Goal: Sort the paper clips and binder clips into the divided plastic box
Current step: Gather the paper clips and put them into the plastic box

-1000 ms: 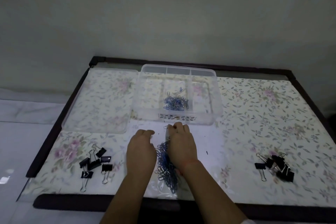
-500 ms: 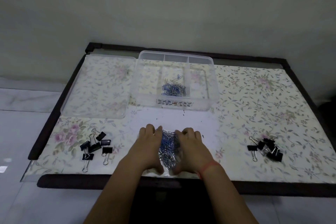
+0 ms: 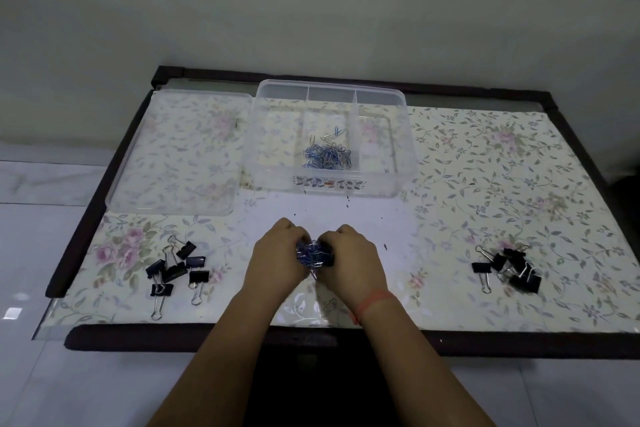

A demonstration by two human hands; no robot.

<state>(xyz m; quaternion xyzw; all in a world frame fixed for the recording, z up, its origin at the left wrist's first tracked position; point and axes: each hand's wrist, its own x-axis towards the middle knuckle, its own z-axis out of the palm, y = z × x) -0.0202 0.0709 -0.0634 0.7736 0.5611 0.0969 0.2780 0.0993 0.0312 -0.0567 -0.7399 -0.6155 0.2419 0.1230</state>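
The heap of blue wire paper clips (image 3: 313, 253) is made of many small pieces of thin metal. They are light, hard and smooth, and they hook into each other. I judge that they will come up as one clump, but single clips can slip out at the edges. The safest hold is from two sides and a little from below, like a scoop, not a pinch from above.

The left hand (image 3: 277, 253) and the right hand (image 3: 353, 256) stand opposite each other. The fingers of both are curled round the heap and press it together, so only a small blue part shows between the knuckles. I cannot tell if the heap rests on the table or is already raised from it. It is near the front edge of the dark-framed table with the floral cover (image 3: 485, 166), in the middle.

One single grey paper clip (image 3: 329, 305) lies loose just behind the hands, between the wrists.

Farther away stands the clear divided plastic box (image 3: 405, 149). Its middle compartment already holds a pile of blue paper clips (image 3: 327, 158). The flat clear plastic lid (image 3: 176, 156) lies just beside it on the left. Two groups of black binder clips, the left group (image 3: 176, 267) and the right group (image 3: 509, 267), lie on the table well apart from the hands.
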